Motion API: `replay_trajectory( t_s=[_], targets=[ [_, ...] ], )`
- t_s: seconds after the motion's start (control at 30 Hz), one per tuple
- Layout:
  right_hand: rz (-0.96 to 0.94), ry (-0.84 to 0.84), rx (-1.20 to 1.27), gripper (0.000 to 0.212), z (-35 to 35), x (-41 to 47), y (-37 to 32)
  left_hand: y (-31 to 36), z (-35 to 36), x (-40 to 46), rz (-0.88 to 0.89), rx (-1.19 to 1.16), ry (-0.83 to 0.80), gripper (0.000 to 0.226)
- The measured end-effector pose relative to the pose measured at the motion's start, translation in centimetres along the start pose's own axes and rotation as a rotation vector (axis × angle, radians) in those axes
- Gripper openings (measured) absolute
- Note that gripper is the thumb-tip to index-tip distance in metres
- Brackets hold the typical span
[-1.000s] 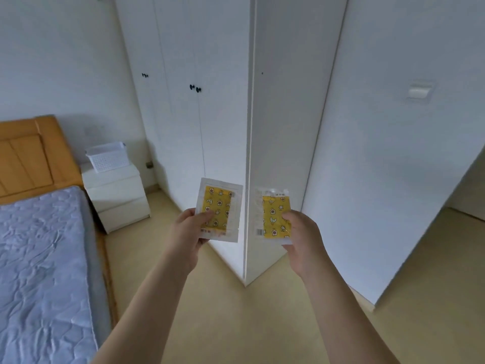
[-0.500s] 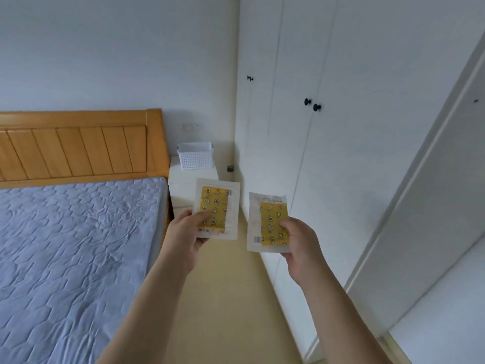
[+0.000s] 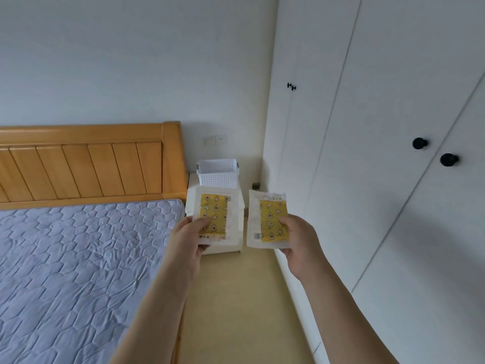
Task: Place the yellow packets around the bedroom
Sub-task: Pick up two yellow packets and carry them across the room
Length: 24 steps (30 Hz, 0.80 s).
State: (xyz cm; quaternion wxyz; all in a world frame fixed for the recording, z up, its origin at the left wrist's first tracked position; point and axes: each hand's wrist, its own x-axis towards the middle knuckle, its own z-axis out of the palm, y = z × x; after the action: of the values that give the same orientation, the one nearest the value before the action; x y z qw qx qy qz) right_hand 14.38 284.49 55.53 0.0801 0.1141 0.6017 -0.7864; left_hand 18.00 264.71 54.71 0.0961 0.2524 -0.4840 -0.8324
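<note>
I hold two yellow packets upright in front of me, each a yellow patterned card inside a clear white-edged sleeve. My left hand (image 3: 187, 241) grips the lower left corner of the left packet (image 3: 216, 215), thumb on its face. My right hand (image 3: 298, 237) pinches the right edge of the right packet (image 3: 269, 222). The packets are side by side with a narrow gap between them, raised above the floor strip in front of the nightstand.
A bed with a grey-blue quilted mattress (image 3: 78, 258) and a wooden headboard (image 3: 86, 164) fills the left. A white nightstand (image 3: 223, 249) with a white perforated basket (image 3: 217, 172) stands in the corner. White wardrobe doors (image 3: 367, 153) with black knobs line the right. Beige floor (image 3: 236, 311) runs between.
The view has swung left from the wardrobe corner toward the bed and moved closer to the nightstand. Both hands keep the same hold on their packets.
</note>
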Motion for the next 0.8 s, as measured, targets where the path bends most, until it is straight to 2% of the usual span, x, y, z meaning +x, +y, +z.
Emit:
replay_trajectory(
  t_s=[0.23, 0.43, 0.6, 0.8],
  targets=[
    [0.033, -0.009, -0.013, 0.016, 6.5, 16.7, -1.0, 1.8, 3.1, 16.3, -0.026, 0.021, 0.058, 0.013],
    [0.057, -0.062, 0.017, 0.015, 14.2, 31.1, -4.2, 7.4, 6.9, 30.0, 0.011, 0.036, 0.083, 0.018],
    [0.125, -0.113, 0.014, 0.018, 20.5, 40.3, -4.7, 10.9, 7.3, 39.3, -0.006, 0.070, 0.129, 0.017],
    [0.130, -0.046, -0.032, 0.020, 25.5, 52.7, -4.9, 12.5, 7.9, 52.9, -0.059, 0.103, 0.146, 0.020]
  ],
)
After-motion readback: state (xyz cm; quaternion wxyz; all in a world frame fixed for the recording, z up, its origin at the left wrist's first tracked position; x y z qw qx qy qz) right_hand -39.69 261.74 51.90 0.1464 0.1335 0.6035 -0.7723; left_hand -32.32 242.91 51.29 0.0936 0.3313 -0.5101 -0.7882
